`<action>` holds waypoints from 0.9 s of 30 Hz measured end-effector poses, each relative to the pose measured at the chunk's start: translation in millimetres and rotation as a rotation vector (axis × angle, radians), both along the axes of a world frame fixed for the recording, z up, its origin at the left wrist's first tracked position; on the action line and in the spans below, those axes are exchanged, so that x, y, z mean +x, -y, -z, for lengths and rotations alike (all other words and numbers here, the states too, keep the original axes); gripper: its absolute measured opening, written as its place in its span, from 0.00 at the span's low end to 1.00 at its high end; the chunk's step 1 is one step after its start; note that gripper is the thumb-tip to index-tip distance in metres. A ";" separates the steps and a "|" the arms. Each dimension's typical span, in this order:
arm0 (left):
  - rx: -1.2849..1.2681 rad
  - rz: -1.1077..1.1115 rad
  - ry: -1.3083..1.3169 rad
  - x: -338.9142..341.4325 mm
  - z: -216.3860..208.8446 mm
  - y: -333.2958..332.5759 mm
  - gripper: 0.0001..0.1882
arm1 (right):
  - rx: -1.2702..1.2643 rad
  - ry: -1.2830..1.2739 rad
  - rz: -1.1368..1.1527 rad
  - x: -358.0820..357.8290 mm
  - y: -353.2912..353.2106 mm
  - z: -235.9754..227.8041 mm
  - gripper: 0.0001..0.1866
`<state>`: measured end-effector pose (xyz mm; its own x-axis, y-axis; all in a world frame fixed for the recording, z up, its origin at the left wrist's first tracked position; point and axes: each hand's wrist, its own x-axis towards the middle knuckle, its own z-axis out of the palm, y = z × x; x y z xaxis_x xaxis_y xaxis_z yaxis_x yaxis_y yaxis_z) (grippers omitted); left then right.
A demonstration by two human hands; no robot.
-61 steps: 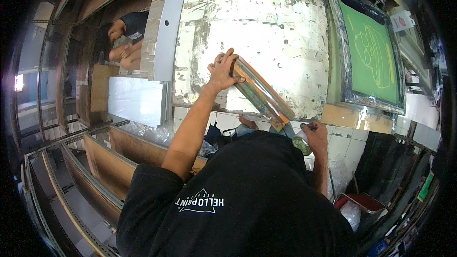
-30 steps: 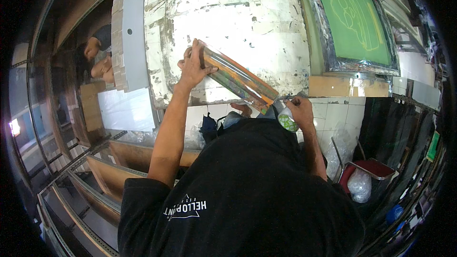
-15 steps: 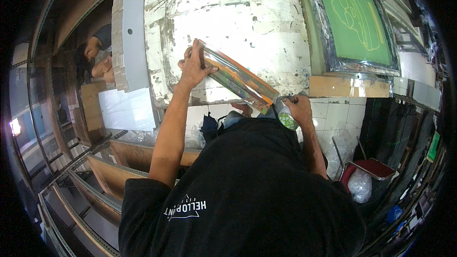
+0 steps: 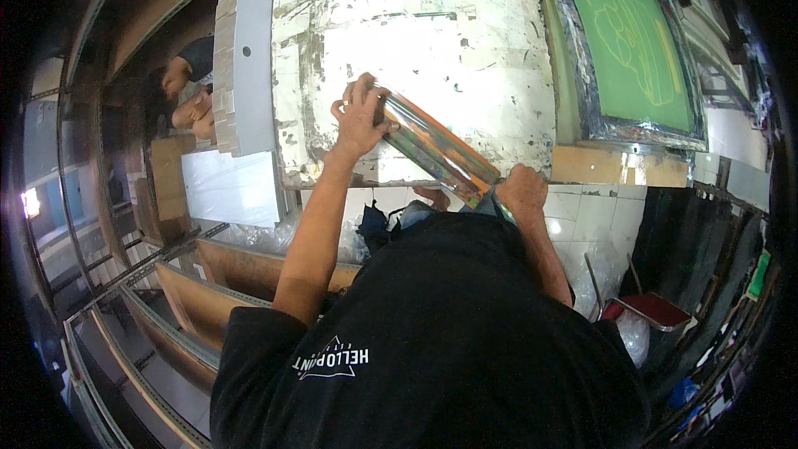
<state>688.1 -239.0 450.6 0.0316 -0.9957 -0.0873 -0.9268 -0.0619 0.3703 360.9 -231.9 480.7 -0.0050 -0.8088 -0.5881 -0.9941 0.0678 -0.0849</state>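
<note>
A long, narrow box in shiny clear wrap (image 4: 436, 145), orange and green, lies slantwise over the near edge of the paint-stained white worktable (image 4: 332, 41). My left hand (image 4: 362, 120) grips its far end, thumb on the near face and fingers over the end. At the near end, close to my body, my right hand (image 4: 522, 191) is closed. A sliver of a round white-and-green roll (image 4: 505, 212) shows below its fingers; most of it is hidden by the hand and the box.
A framed green screen (image 4: 628, 41) with a yellow outline lies right of the table. A stack of pale boards (image 4: 247, 66) stands at left, near another person (image 4: 195, 87). Wooden shelves (image 4: 199, 299) are at lower left, a dark red chair (image 4: 657, 310) at lower right.
The right hand has turned and come against the box's near end, so the roll is now mostly covered. The whole view has shifted slightly; the left hand keeps its grip.
</note>
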 end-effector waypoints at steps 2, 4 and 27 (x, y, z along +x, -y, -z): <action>-0.057 0.038 -0.011 -6.3 -2.0 -2.0 0.33 | 0.028 -0.016 -0.022 2.7 2.9 -4.5 0.15; -0.039 0.102 -0.050 -8.3 -3.7 -1.3 0.33 | 0.008 -0.009 -0.012 2.1 1.7 -1.2 0.15; -0.013 0.500 -0.291 -144.9 -4.1 -43.3 0.22 | -0.009 -0.005 0.043 3.2 -0.3 -1.7 0.17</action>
<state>543.2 -195.7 454.7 -0.4668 -0.8843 -0.0095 -0.7020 0.3640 0.6121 364.1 -231.7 482.4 -0.0427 -0.8130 -0.5807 -0.9908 0.1093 -0.0802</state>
